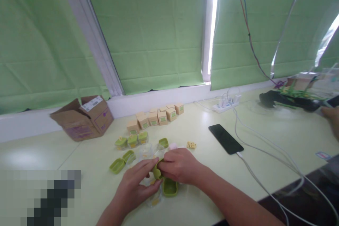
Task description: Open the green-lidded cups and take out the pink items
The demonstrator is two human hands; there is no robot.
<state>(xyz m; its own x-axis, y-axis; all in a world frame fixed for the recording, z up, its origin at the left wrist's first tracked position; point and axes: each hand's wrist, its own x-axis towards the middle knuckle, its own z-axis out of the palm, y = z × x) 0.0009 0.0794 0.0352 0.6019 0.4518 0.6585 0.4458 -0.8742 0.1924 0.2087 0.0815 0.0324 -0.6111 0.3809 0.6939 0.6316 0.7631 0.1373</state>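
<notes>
Between both hands is a small green lid (157,173), tilted on its side. My left hand (137,183) grips its left edge with thumb and fingers. My right hand (181,165) has its fingers bent into the lid's inner side; the fingertips are partly hidden. Just below lies another green lid (170,188), hollow side up. Clear plastic containers (155,199) with something yellow in them sit under and beside my hands. Further left rest two green lids (117,166), and behind them stand several clear containers with green lids (132,140). One more green lid (163,143) lies beyond my hands.
Several small cardboard boxes (153,117) stand in a row near the wall. An open carton (84,116) is at the back left. Small yellow pieces (191,145), a phone (225,138) on a white cable and a power strip (225,105) lie to the right. Another person's hand (332,114) shows at the right edge.
</notes>
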